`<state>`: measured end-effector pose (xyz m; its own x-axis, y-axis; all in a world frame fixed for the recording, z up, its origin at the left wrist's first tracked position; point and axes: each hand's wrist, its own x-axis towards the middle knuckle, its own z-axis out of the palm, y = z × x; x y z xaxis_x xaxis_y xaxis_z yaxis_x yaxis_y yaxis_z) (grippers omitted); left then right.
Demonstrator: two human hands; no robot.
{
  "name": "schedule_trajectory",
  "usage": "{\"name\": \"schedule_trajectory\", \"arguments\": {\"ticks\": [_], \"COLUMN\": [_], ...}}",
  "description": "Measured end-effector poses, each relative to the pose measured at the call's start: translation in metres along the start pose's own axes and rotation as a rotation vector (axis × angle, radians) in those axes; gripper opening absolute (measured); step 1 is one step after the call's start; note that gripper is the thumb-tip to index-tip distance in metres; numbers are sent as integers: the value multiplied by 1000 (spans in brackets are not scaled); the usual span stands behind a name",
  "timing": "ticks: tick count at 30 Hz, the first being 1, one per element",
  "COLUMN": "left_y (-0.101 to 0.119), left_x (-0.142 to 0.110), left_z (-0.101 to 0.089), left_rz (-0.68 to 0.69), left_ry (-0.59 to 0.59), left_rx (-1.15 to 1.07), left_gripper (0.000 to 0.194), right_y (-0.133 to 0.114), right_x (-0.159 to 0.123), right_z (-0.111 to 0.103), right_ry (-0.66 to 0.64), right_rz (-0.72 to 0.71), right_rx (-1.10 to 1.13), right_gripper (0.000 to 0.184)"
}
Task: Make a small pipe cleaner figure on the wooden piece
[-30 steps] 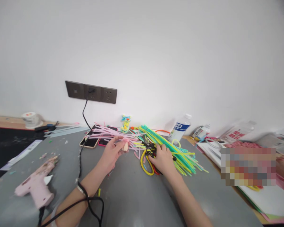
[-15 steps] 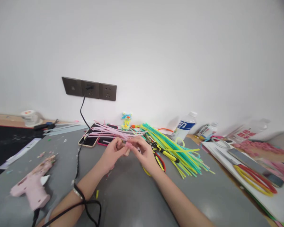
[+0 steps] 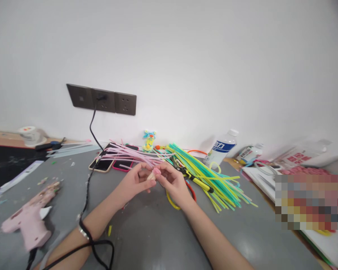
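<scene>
My left hand (image 3: 135, 181) and my right hand (image 3: 174, 182) meet over the middle of the desk, thumbs and fingertips pinched around a small pink piece (image 3: 157, 171). Its exact kind is too small to make out. Just behind my hands lies a bundle of pink pipe cleaners (image 3: 129, 153). To the right of my right hand are yellow-handled pliers (image 3: 200, 183), resting on yellow and green pipe cleaners (image 3: 225, 189). Red and yellow scissor-like handles (image 3: 191, 192) show partly behind my right wrist.
A pink glue gun (image 3: 30, 221) lies at left. A black cord (image 3: 88, 180) runs from the wall socket (image 3: 103, 99) across my left forearm. Two phones (image 3: 103, 164) lie under the pink stems. A small figure (image 3: 149, 141) and a bottle (image 3: 221, 147) stand near the wall.
My fingers have shifted slightly around the pink piece, which shows more now. The view has turned a little, so the left-side things sit farther left and higher.
</scene>
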<state>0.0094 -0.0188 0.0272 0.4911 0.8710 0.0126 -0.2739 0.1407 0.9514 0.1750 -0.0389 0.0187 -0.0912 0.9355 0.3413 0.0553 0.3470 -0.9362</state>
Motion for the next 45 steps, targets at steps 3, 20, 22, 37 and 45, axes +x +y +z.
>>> {"name": "schedule_trajectory", "arguments": {"ticks": [3, 20, 22, 37, 45], "left_y": [-3, -8, -8, -5, -2], "left_x": [2, 0, 0, -3, -3], "left_z": [-1, -6, -7, -7, -5], "left_rz": [91, 274, 279, 469, 564], "left_ry": [68, 197, 183, 178, 154], "left_rx": [86, 570, 581, 842, 849], "left_gripper": [31, 11, 12, 10, 19], "right_y": [2, -1, -2, 12, 7], "right_x": [-1, -4, -4, -3, -3], "right_z": [2, 6, 7, 6, 7], "right_ry": [68, 169, 174, 173, 181], "right_rz": [2, 18, 17, 56, 24], "right_rx": [-73, -259, -259, -52, -88], "right_gripper": [26, 24, 24, 26, 23]}}
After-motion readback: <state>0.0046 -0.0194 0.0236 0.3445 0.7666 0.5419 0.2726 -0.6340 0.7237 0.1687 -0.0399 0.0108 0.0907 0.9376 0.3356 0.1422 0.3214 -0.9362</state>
